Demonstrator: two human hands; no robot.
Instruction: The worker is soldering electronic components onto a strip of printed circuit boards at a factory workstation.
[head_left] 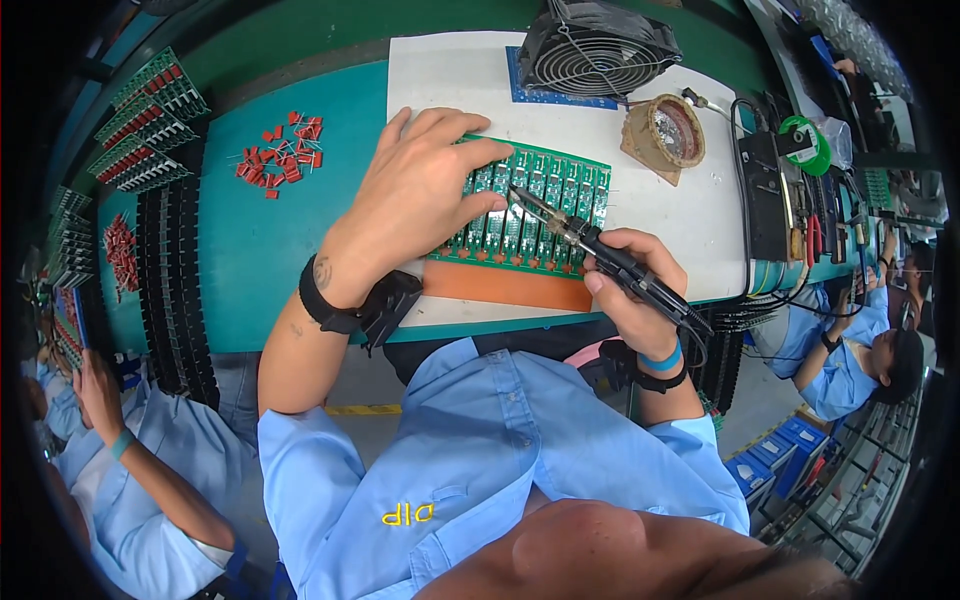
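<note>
A green circuit board panel point(535, 245), divided into several narrow strips, lies across an orange strip point(500, 285) on a white sheet. My left hand point(420, 190) lies over its left end, with thumb and index finger bent onto the board and the other fingers reaching past the far edge. It holds the panel there; the grip under the palm is hidden. In my right hand point(640, 280) is a black soldering iron point(625, 265), fingers closed around its handle. Its metal tip points left and down at the board, close to my left thumb. Contact is too small to make out.
Behind the board stand a black fan point(598, 55) and a round brown pot point(672, 132). Loose red components point(282, 155) lie on the green mat at left, near stacked boards point(150, 125). A tool holder point(765, 190) and green spool point(805, 147) are at right. Co-workers sit either side.
</note>
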